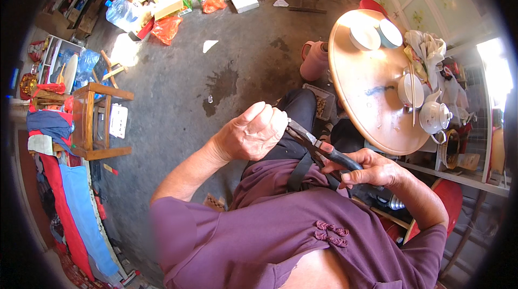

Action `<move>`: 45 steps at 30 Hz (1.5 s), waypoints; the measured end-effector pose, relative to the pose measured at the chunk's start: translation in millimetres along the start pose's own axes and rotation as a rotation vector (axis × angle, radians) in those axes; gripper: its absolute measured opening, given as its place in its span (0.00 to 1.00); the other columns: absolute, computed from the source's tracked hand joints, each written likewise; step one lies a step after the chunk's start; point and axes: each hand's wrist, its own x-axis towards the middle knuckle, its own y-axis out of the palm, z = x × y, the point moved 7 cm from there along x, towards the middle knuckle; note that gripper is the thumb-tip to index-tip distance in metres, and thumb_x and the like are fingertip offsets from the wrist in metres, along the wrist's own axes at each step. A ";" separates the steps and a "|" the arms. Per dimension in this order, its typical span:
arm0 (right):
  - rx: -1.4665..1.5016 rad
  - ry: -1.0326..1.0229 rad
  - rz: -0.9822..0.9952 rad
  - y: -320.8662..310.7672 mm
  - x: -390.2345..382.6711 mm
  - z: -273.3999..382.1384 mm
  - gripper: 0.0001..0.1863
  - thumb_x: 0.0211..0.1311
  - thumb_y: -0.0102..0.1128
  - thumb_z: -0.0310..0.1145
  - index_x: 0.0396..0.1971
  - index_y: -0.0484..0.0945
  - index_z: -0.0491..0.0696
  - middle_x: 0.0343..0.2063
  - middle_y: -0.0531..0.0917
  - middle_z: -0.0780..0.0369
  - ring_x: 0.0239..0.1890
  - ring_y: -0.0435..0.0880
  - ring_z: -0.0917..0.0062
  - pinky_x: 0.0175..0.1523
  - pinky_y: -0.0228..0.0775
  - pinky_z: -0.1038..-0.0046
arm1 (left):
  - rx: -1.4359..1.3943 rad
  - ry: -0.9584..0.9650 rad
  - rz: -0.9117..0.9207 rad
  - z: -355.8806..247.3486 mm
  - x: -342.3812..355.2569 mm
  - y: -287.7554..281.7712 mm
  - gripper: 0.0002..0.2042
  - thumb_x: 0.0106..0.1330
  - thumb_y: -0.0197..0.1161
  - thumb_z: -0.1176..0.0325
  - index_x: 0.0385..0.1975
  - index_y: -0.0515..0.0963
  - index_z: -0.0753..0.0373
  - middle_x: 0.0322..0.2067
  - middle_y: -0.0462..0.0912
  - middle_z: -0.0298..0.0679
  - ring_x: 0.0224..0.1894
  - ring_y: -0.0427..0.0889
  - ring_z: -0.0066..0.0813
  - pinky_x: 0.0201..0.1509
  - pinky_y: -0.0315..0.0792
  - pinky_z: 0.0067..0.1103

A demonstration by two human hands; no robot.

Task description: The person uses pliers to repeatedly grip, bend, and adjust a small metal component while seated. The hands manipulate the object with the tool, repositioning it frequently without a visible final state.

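Note:
My right hand (364,170) is wrapped around the dark handles of a pair of pliers (308,137), held over my lap. The metal jaws point up and left and reach my left hand (254,131). That hand is closed, fingertips pressed together right at the jaw tips. Whatever it pinches is hidden by the fingers or too small to name. Beyond my knee, a shallow tray (322,101) holding several small pale pieces sits on the floor.
At my right stands a round wooden table (353,87) with bowls, chopsticks (413,95) and a white teapot (435,116). A pink thermos jug (314,61) is beside it. A wooden stool (86,122) stands left. Bags and a large plastic bottle (123,14) lie at the far left.

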 end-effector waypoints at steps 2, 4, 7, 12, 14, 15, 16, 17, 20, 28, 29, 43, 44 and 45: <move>-0.007 0.005 -0.007 -0.7 -0.8 -1.0 0.22 0.62 0.64 0.37 0.55 0.77 0.46 0.36 0.81 0.68 0.35 0.74 0.85 0.43 0.68 0.80 | -0.015 -0.004 -0.003 -0.6 0.2 -0.1 0.16 0.51 0.60 0.67 0.39 0.81 0.65 0.40 0.80 0.38 0.45 0.77 0.32 0.57 0.68 0.31; -0.003 -0.002 -0.009 -2.0 -0.7 -2.4 0.21 0.63 0.64 0.37 0.55 0.77 0.46 0.35 0.81 0.68 0.35 0.74 0.86 0.43 0.69 0.80 | -0.030 -0.010 0.002 0.1 2.2 -0.3 0.16 0.51 0.60 0.67 0.40 0.81 0.65 0.39 0.80 0.38 0.45 0.77 0.32 0.57 0.68 0.31; 0.027 0.028 0.012 0.7 -2.2 -1.9 0.20 0.63 0.63 0.35 0.54 0.77 0.46 0.35 0.81 0.68 0.35 0.75 0.86 0.42 0.69 0.80 | -0.008 -0.017 -0.015 -3.5 -1.1 1.9 0.16 0.51 0.60 0.68 0.40 0.81 0.66 0.39 0.80 0.39 0.45 0.77 0.32 0.57 0.68 0.31; -0.036 0.006 0.028 1.4 -1.8 -2.0 0.17 0.63 0.60 0.29 0.52 0.79 0.45 0.38 0.82 0.66 0.35 0.76 0.86 0.41 0.70 0.81 | -0.015 -0.003 -0.007 -6.8 -1.2 2.8 0.16 0.51 0.60 0.69 0.40 0.81 0.67 0.39 0.81 0.39 0.46 0.77 0.33 0.58 0.67 0.30; -0.070 -0.011 0.010 1.4 -0.5 -0.3 0.16 0.63 0.59 0.27 0.50 0.79 0.44 0.39 0.83 0.66 0.36 0.76 0.86 0.41 0.70 0.81 | -0.015 -0.014 0.001 -6.5 -0.9 3.6 0.16 0.51 0.61 0.69 0.40 0.81 0.67 0.40 0.81 0.40 0.46 0.78 0.34 0.58 0.67 0.30; -0.077 -0.013 0.010 2.0 -0.4 0.6 0.15 0.63 0.59 0.27 0.50 0.80 0.44 0.39 0.83 0.66 0.36 0.77 0.86 0.42 0.70 0.81 | -0.018 -0.018 0.001 -6.1 -0.7 4.0 0.16 0.51 0.61 0.69 0.41 0.81 0.67 0.40 0.81 0.40 0.46 0.78 0.34 0.58 0.67 0.30; -0.084 -0.014 0.011 2.7 -0.5 1.7 0.15 0.62 0.59 0.27 0.49 0.80 0.43 0.39 0.83 0.66 0.36 0.77 0.86 0.42 0.70 0.80 | -0.021 -0.023 0.001 -5.7 -0.5 4.3 0.16 0.51 0.61 0.69 0.41 0.81 0.67 0.40 0.81 0.40 0.46 0.78 0.34 0.58 0.67 0.31; -0.091 -0.016 0.012 3.2 -0.7 3.1 0.15 0.62 0.59 0.27 0.48 0.80 0.43 0.39 0.83 0.65 0.36 0.77 0.86 0.42 0.71 0.80 | -0.016 -0.021 0.003 -5.6 -0.1 4.4 0.16 0.51 0.61 0.69 0.41 0.81 0.67 0.39 0.81 0.40 0.46 0.78 0.34 0.58 0.67 0.31; -0.115 0.053 0.005 3.1 -0.8 3.7 0.14 0.62 0.59 0.27 0.48 0.80 0.44 0.40 0.82 0.65 0.38 0.77 0.85 0.43 0.71 0.78 | -0.006 -0.025 0.012 -5.4 -0.5 3.7 0.15 0.52 0.61 0.69 0.40 0.81 0.67 0.39 0.81 0.40 0.46 0.79 0.35 0.58 0.68 0.31; -0.178 -0.024 -0.004 5.3 1.5 5.2 0.13 0.61 0.59 0.27 0.46 0.81 0.43 0.38 0.83 0.65 0.36 0.78 0.85 0.41 0.73 0.79 | -0.011 -0.006 0.015 -6.1 -2.6 2.7 0.15 0.52 0.61 0.70 0.40 0.81 0.67 0.39 0.81 0.40 0.45 0.79 0.35 0.58 0.68 0.31; -0.185 -0.029 -0.004 5.5 1.7 5.8 0.13 0.61 0.59 0.27 0.46 0.81 0.43 0.37 0.83 0.65 0.36 0.78 0.85 0.41 0.73 0.79 | -0.005 -0.011 0.018 -5.8 -3.1 3.1 0.15 0.52 0.61 0.70 0.40 0.81 0.67 0.39 0.81 0.40 0.45 0.79 0.35 0.58 0.68 0.31; 0.048 0.017 -0.055 1.9 7.2 12.5 0.13 0.60 0.58 0.28 0.43 0.80 0.39 0.30 0.83 0.59 0.19 0.79 0.82 0.22 0.72 0.82 | -0.204 -0.170 -0.033 21.4 -5.3 24.8 0.14 0.55 0.61 0.69 0.39 0.78 0.69 0.38 0.78 0.43 0.42 0.78 0.37 0.58 0.70 0.36; 0.051 0.009 -0.075 0.3 8.0 12.6 0.13 0.60 0.57 0.27 0.43 0.80 0.38 0.30 0.83 0.59 0.16 0.78 0.82 0.21 0.72 0.82 | -0.198 -0.174 -0.022 21.7 -3.7 24.8 0.14 0.54 0.61 0.69 0.39 0.78 0.69 0.39 0.78 0.43 0.43 0.78 0.38 0.58 0.69 0.36; 0.053 0.006 -0.079 -2.2 7.2 12.3 0.13 0.61 0.58 0.27 0.44 0.80 0.38 0.30 0.83 0.60 0.20 0.79 0.82 0.22 0.73 0.82 | -0.221 -0.199 -0.026 23.3 -2.9 24.3 0.14 0.54 0.62 0.69 0.39 0.78 0.69 0.39 0.78 0.43 0.43 0.78 0.38 0.58 0.69 0.36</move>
